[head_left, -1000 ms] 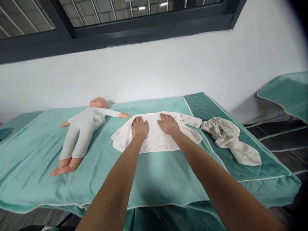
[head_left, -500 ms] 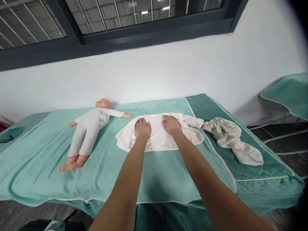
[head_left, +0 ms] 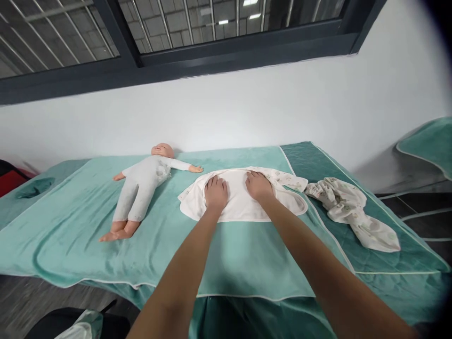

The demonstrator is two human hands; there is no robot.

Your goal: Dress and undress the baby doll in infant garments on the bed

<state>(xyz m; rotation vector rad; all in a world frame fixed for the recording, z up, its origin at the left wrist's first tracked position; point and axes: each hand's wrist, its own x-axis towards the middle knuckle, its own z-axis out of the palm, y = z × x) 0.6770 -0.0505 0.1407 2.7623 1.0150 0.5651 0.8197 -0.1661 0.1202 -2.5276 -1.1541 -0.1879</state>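
A white baby shirt (head_left: 236, 202) with a small print on its sleeve lies spread on the green sheet, its plain inside facing up. Flat on its left part rests my left hand (head_left: 216, 192), fingers stretched out. My right hand (head_left: 259, 185) presses on its right part in the same way, fingers toward the upper edge. Neither hand grips anything that I can see. To the left a baby doll (head_left: 144, 181) lies on its back with its arms spread. Beside the shirt's right sleeve is a crumpled printed baby garment (head_left: 348, 207).
The bed with its green sheet (head_left: 77, 212) stands against a white wall (head_left: 226, 113) below a barred window. A green-covered piece of furniture (head_left: 429, 143) with metal legs is at the right. A dark seat (head_left: 60, 325) with cloth on it stands at the lower left.
The view has shifted a little to the left, so everything appears further right. Both hands stay flat on the baby shirt; the doll and the crumpled garment have not moved on the bed.
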